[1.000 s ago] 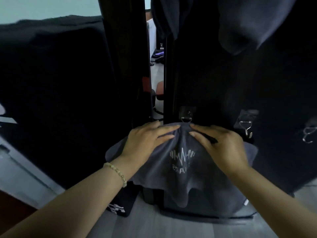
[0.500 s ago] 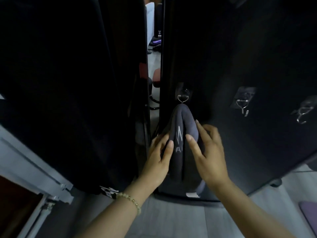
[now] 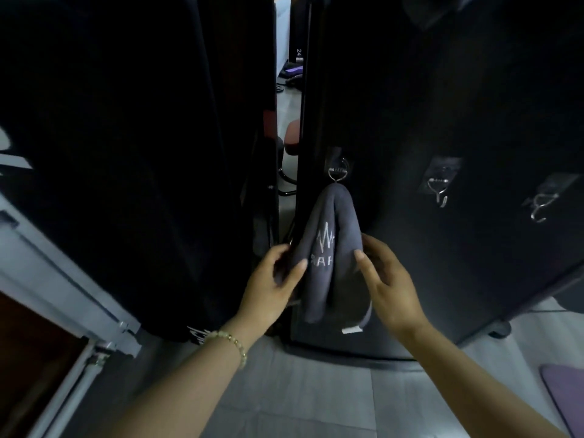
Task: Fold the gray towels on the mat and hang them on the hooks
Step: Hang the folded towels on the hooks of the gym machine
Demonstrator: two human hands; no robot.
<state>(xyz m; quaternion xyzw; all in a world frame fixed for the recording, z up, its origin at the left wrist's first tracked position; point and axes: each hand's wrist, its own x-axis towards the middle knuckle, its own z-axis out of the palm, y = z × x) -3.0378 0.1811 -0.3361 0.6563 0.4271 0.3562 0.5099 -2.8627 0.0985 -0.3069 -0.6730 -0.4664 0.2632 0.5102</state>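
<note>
Gray towel (image 3: 328, 248) hangs from the leftmost hook (image 3: 337, 174) on a dark panel (image 3: 442, 105), gathered at its top into a narrow peak just under the metal loop and widening downward into soft vertical folds. Its long axis runs straight up and down, with the peak toward the hook and the loose lower edge toward the floor (image 3: 316, 390). White embroidery, a jagged wave over a few letters, faces outward on the front fold, and a small white label (image 3: 351, 330) sticks out at the bottom right corner. The left hand (image 3: 271, 289), with a bead bracelet (image 3: 232, 343) at the wrist, pinches the towel's left edge between thumb and fingers. The right hand (image 3: 388, 286) is loosely spread, with its thumb tip touching the towel's right edge and the fingers curled just beside the cloth. Two more hooks (image 3: 439, 191) sit bare further right on the panel, well apart from the towel. A purple mat (image 3: 565, 396) shows at the lower right corner of the floor.
</note>
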